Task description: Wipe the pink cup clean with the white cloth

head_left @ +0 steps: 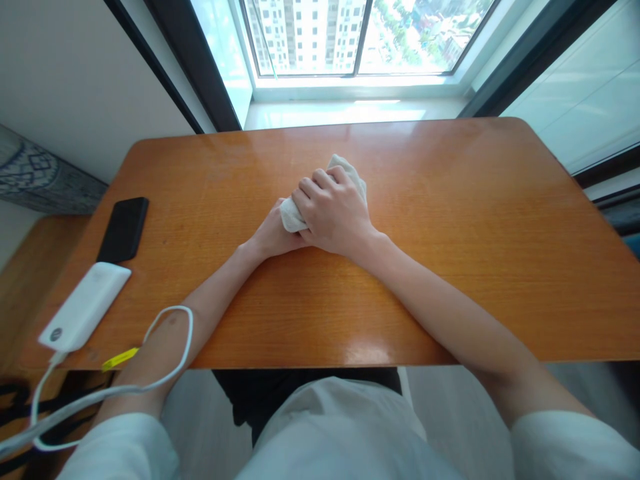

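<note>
A bunched light-grey cloth [294, 216] is between my two hands over the middle of the wooden table [450, 267]. My right hand [334, 207] lies on top, its fingers curled over the cloth, and one end of the cloth sticks out beyond the knuckles. Underneath, my left hand [277, 233] supports the cloth from the left, with most of its fingers hidden by the cloth and my right hand. Both hands are closed around the cloth and touch each other.
At the table's left side lie a black phone [123, 230] and a white power bank [85, 307]. A white cable [187, 347] runs from the power bank and loops over my left forearm. A yellow tag [120, 359] lies near the front edge. Behind the table is a window [360, 40].
</note>
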Demonstrator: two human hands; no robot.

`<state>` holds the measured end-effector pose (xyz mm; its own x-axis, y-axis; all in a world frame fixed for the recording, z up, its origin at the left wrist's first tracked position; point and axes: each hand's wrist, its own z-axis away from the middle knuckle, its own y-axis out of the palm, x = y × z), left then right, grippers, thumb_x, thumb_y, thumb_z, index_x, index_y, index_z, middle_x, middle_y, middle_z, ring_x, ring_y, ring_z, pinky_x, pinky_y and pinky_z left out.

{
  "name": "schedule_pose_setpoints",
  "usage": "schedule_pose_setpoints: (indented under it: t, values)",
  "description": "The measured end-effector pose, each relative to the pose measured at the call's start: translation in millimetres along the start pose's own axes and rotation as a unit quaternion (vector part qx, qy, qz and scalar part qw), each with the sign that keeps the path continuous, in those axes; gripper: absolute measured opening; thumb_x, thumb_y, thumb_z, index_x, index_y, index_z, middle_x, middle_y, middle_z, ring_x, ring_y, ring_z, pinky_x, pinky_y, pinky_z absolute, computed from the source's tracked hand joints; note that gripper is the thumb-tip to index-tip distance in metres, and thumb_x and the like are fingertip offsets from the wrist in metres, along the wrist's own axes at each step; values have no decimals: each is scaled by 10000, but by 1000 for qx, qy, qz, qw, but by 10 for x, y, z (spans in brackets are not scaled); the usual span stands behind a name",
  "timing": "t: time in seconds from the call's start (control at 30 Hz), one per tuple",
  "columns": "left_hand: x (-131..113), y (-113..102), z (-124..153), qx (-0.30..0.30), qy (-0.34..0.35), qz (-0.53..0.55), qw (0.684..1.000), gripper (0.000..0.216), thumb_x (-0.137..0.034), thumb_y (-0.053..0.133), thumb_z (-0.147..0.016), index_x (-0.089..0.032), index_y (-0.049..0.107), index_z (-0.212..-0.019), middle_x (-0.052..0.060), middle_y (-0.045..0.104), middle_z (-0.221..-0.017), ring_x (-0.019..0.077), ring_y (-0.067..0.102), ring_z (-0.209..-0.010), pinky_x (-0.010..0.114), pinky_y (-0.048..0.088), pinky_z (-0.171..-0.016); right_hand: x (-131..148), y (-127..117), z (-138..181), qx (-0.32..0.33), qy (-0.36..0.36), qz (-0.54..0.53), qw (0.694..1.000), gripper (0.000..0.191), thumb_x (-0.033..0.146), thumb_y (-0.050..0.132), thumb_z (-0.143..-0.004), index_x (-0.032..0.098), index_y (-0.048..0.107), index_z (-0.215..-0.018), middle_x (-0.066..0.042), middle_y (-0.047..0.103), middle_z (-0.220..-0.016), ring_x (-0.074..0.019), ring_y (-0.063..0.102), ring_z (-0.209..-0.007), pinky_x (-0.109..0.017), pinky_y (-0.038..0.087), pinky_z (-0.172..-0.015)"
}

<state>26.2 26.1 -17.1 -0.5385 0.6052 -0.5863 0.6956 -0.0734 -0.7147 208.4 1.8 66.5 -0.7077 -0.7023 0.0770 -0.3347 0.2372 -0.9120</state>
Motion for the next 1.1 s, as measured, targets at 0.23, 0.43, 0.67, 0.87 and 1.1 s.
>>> schedule_pose_setpoints:
  t: [0.23,0.43,0.67,0.87,1.1]
  values:
    - [-25,-76,50,-10,-16,35,999,334,-362,852,-822,-217,747,-1104,90,834,-1112,295,778,-1038,395,665,-884,70,3,3,-16,26,41,999,128,322,696,-933,252,717,-1039,-116,752,-1133,-355,655,-1117,-592,538,-1056]
    - [-84,-78,28,-39,-40,55,997,378,-477,930,-741,-210,719,-905,36,780,-841,210,703,-737,324,556,-645,-42,-8,-4,-57,53,-29,997,146,298,644,-987,250,738,-1089,-89,753,-1068,-355,657,-1115,-609,506,-1053]
    - [-165,-110,-1,-52,-52,77,994,344,-448,876,-767,-203,715,-945,-18,745,-751,141,632,-639,268,510,-609,-198,12,-48,-65,106,-83,989,183,267,606,-988,273,757,-1092,-86,780,-1089,-358,669,-1121,-563,467,-1070]
    - [-215,-127,6,-49,-49,81,994,433,-461,894,-808,-198,733,-1112,0,810,-861,163,739,-748,264,588,-723,-281,21,-63,-77,136,-117,981,231,283,536,-1024,272,767,-1025,-79,802,-1054,-333,687,-1054,-497,491,-998]
    - [-227,-129,6,-35,-58,108,992,495,-471,909,-832,-182,728,-1190,10,819,-907,161,760,-760,245,616,-730,-331,-40,-72,-75,170,-195,963,372,397,455,-1125,279,778,-984,-67,831,-1106,-302,722,-1031,-442,516,-930]
